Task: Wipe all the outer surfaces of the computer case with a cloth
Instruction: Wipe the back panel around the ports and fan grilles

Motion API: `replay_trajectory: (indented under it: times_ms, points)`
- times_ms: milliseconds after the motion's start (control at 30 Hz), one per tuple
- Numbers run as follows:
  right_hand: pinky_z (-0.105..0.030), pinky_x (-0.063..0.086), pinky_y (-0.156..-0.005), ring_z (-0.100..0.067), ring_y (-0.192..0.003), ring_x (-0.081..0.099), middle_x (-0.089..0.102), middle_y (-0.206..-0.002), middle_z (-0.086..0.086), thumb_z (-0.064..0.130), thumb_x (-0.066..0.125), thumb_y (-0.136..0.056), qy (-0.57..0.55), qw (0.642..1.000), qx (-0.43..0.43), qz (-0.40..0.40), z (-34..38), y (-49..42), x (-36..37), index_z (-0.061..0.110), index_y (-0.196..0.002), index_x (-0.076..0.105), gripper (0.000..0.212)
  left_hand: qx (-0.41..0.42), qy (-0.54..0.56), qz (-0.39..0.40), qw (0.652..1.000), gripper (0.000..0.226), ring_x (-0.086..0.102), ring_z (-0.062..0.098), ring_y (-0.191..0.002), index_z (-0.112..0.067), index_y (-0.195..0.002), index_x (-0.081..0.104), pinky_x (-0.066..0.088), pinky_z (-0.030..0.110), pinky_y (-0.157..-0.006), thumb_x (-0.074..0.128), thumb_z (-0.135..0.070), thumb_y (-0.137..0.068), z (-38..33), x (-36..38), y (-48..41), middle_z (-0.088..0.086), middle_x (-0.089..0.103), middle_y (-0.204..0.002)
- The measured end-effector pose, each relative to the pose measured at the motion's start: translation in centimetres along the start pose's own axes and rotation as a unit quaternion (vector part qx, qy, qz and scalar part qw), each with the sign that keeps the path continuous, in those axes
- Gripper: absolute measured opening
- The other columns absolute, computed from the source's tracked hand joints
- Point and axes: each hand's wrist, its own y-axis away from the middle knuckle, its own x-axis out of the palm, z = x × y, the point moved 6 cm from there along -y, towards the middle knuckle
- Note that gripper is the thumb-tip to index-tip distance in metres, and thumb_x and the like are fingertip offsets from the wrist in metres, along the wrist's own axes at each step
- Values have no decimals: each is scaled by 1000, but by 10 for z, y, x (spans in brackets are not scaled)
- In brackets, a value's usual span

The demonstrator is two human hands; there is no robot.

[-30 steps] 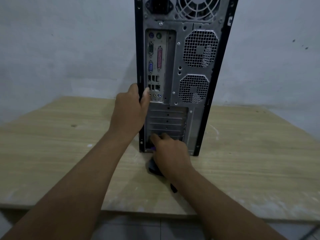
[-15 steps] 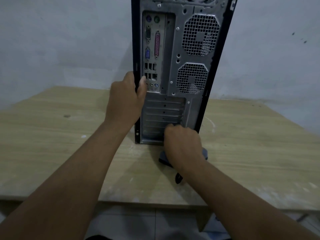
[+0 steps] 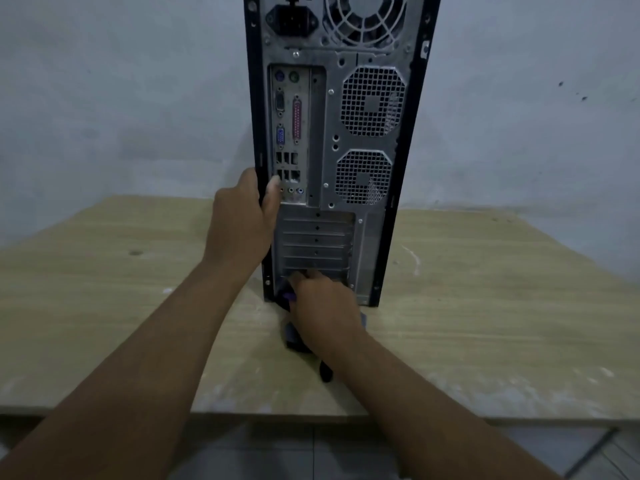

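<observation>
Surface [image 3: 485,306]: a pale wooden top that carries the case, with a grey wall [image 3: 104,98] behind it.
Computer case [image 3: 398,220]: stands upright near the middle of the surface, directly ahead of the person, with its long axis vertical. Its top runs out of view above.
Rear panel [image 3: 346,140]: the bare metal back faces the person, with ports down the left side, two vent grilles [image 3: 372,102] on the right and the slot covers [image 3: 315,244] low down.
Key relation: the case lies straight in front of both hands. The right hand works at the foot of the rear panel, so the unwiped run, as I judge it, lies upward along the case's long axis. The right hand is the one to travel and the left only steadies.
Left hand [image 3: 239,223]: closed round the case's left rear edge at about mid-height. The thumb lies on the rear panel just beside the audio jacks and the fingers wrap out of sight round the side wall.
Right hand [image 3: 322,306]: low down, with fingers curled and gripping the cloth, pressing it against the lowest slot covers just above the surface.
Cloth [image 3: 294,337]: dark and bunched under the right hand, with a purple fold showing at the case's bottom edge. Its loose part trails onto the surface toward the person.
</observation>
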Motion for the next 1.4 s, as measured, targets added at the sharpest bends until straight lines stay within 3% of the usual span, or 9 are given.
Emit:
replay_trajectory:
  times_ms: [167, 400, 667, 800, 900, 1000, 1067, 1233, 1400]
  points:
    - [-34, 39, -67, -32, -97, 62, 57, -121, -11, 26, 54, -94, 10, 998, 55, -33, -38, 21, -16, 12, -125, 47, 35, 12, -1, -3, 1000, 32, 54, 29, -51, -1, -89, 55, 33, 35, -46, 48, -27, -106, -1, -1, -1, 14, 58, -64]
    - [-31, 33, -58, -18, -71, 53, 52, -87, 4, 28, 58, -93, -99, 978, 86, -165, -67, 43, -29, 20, -95, 40, 19, -2, -3, -8, 1000, 30, 47, 21, -47, -6, -87, 51, 25, 20, -43, 47, -28, -106, 3, 1, -1, 7, 52, -60]
    - [-10, 39, -66, -5, -77, 50, 55, -93, 0, 7, 53, -96, -375, 823, 189, -383, -110, 52, -43, 17, -99, 50, 11, 8, -21, -14, 1000, 35, 56, 30, -53, 0, -93, 56, 40, 44, -47, 46, -31, -106, 1, 1, 0, 16, 59, -66]
    - [-23, 45, -61, -4, -74, 58, 61, -85, 8, 14, 45, -102, -427, 822, 204, -316, -114, 45, -31, 26, -105, 51, 13, -12, -13, -26, 1000, 38, 56, 27, -53, -2, -100, 59, 41, 43, -48, 44, -36, -107, 2, 3, 5, 12, 61, -67]
    - [-11, 43, -56, 9, -69, 57, 60, -81, 16, 20, 43, -104, -439, 821, 204, -303, -113, 45, -31, 30, -103, 52, 13, -47, 23, -37, 998, 37, 56, 15, -57, -6, -111, 62, 38, 33, -52, 44, -37, -106, -3, 4, 8, 2, 63, -73]
    - [-6, 41, -56, 17, -66, 54, 57, -80, 19, 19, 45, -104, -444, 819, 206, -298, -112, 46, -32, 30, -99, 52, 15, -113, 59, -25, 991, 52, 59, 21, -119, -7, -152, 36, 40, 15, -95, 46, -31, -106, -11, 12, 23, 11, 60, -135]
    - [-5, 40, -56, 17, -67, 54, 57, -79, 19, 17, 46, -103, -440, 820, 202, -303, -111, 47, -34, 26, -101, 56, 14, -99, 51, -22, 994, 67, 23, 23, -151, -5, -159, 14, 16, 7, -114, 48, -28, -106, -26, 19, 41, 13, 21, -165]
    - [-13, 41, -53, 5, -66, 57, 59, -72, 11, 8, 49, -100, -422, 838, 167, -304, -105, 49, -34, 21, -98, 60, 16, 62, 24, -37, 997, 53, 10, 31, -155, -1, -150, 40, 22, 38, -125, 52, -21, -102, -70, 39, 64, 21, 14, -165]
    - [-25, 45, -50, -11, -62, 59, 64, -74, 3, 14, 47, -93, -387, 885, 68, -250, -89, 44, -24, 21, -101, 57, 15, -26, 74, -31, 996, 73, -1, 28, -156, -4, -155, 26, 25, 47, -123, 53, -40, -99, -82, 50, 42, 14, 0, -167]
